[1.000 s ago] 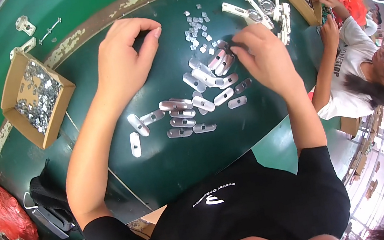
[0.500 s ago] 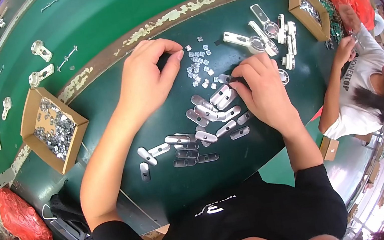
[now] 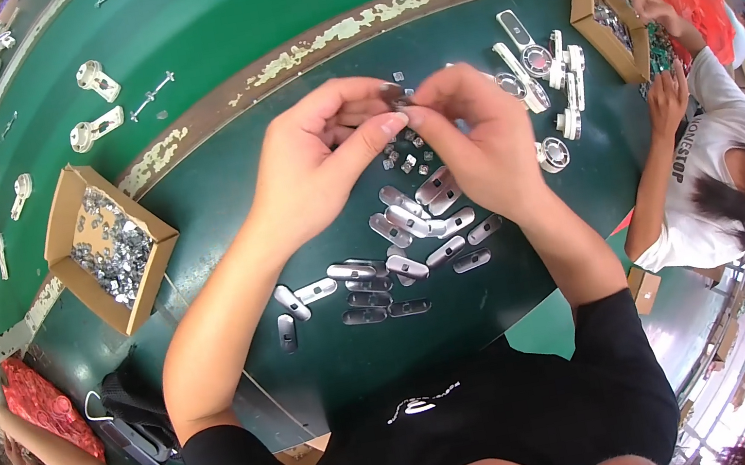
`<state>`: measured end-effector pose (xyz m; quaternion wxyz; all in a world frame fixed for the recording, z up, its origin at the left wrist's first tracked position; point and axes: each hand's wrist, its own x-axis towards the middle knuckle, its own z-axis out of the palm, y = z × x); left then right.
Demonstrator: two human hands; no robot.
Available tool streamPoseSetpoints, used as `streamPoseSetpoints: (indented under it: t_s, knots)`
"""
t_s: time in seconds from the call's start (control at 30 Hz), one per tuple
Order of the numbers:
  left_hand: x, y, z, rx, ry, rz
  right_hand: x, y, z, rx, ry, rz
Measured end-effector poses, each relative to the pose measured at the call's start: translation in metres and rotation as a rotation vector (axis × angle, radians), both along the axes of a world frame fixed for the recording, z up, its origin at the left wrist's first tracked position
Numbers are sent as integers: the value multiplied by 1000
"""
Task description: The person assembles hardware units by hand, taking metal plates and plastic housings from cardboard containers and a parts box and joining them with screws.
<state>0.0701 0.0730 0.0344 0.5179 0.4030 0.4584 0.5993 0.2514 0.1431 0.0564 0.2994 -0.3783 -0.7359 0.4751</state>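
My left hand [image 3: 306, 160] and my right hand [image 3: 480, 140] meet fingertip to fingertip over the bench. Both are closed in a pinch on a small dark grey oval piece [image 3: 391, 91], mostly hidden by the fingers. Beneath them lie several small clear square pieces [image 3: 408, 165], partly covered by my hands. Nearer to me is a loose pile of silver-grey oval pieces [image 3: 406, 267], each with a small dark square hole in the middle. White long-handled parts with round ends [image 3: 513, 30] lie beyond my right hand.
A cardboard box [image 3: 158, 234] of small shiny parts stands at left, a second cardboard box [image 3: 644, 69] at right. Beyond the worn ledge [image 3: 303, 50], a green surface bears more white parts [image 3: 97, 80]. Co-workers' arms [image 3: 660, 125] reach in at right and lower left, near red bags [image 3: 694, 1].
My right hand has moved up and left with the oval piece, and my left hand has moved right to meet it. The right-hand co-worker's hands have shifted near the box.
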Motion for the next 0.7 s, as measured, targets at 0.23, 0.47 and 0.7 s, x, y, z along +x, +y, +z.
streamPoseSetpoints:
  t_s: [0.23, 0.47, 0.7]
  knots:
    - [-33, -2, -16, -126, 27, 216, -11, 40, -9, 89, -71, 11]
    - [-46, -6, -21, -66, 232, 286, -11, 66, -6, 350, -432, 132]
    - [-51, -9, -36, -46, 328, 253, -22, 61, -6, 380, -521, 153]
